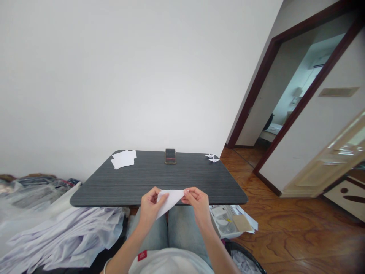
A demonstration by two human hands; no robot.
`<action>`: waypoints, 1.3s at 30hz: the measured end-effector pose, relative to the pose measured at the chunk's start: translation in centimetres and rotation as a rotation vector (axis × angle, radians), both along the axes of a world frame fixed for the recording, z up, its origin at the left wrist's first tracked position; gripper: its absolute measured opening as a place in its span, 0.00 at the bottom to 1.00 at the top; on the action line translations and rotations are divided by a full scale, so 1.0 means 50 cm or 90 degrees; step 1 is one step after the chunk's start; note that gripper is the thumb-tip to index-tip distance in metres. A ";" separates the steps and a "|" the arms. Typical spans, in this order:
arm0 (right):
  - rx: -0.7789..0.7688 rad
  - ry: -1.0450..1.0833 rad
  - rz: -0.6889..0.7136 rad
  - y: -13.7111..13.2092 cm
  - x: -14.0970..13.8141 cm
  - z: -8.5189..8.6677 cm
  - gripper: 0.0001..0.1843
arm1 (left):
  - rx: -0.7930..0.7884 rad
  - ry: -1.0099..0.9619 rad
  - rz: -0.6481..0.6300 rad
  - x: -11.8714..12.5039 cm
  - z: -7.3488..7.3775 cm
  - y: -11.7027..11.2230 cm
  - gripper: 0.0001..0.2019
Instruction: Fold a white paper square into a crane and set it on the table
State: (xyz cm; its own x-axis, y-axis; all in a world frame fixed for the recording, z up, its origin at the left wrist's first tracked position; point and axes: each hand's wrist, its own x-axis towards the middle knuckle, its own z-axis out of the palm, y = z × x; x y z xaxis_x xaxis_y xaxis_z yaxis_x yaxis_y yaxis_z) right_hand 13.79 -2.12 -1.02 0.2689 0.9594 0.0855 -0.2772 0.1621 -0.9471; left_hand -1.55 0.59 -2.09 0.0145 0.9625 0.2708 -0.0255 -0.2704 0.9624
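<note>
A white sheet of paper (170,201), folded to a slanting, roughly triangular shape, is stretched between my two hands above the table's near edge. My left hand (152,205) pinches its left side, thumb on top. At the right corner, my right hand (196,201) grips the paper between thumb and fingers. Several loose white sheets (124,159) lie overlapped at the table's far left. Folded paper cranes (213,160) sit at the far right corner.
The dark wood-grain table (159,177) stands against a white wall, with a small display stand (170,156) at its back middle. White cloth (68,236) is heaped on the left. Below right are a box of items (225,222) and a black-lined bin (243,260).
</note>
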 end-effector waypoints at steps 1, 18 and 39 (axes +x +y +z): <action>-0.001 0.003 0.000 -0.001 0.000 0.001 0.12 | 0.000 -0.001 -0.001 -0.001 -0.001 0.000 0.13; -0.024 0.053 -0.015 0.000 -0.002 0.004 0.12 | 0.003 0.019 0.028 -0.001 0.004 -0.005 0.13; -0.002 0.031 -0.003 0.001 0.003 0.000 0.12 | -0.020 0.015 0.006 -0.002 0.002 -0.003 0.13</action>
State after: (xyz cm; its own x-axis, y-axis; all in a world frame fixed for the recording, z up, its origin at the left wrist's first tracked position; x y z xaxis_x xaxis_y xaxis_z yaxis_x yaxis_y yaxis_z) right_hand 13.94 -2.06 -1.03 0.2770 0.9584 0.0686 -0.3222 0.1599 -0.9331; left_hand -1.66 0.43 -2.01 0.0107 0.9708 0.2395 -0.0007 -0.2395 0.9709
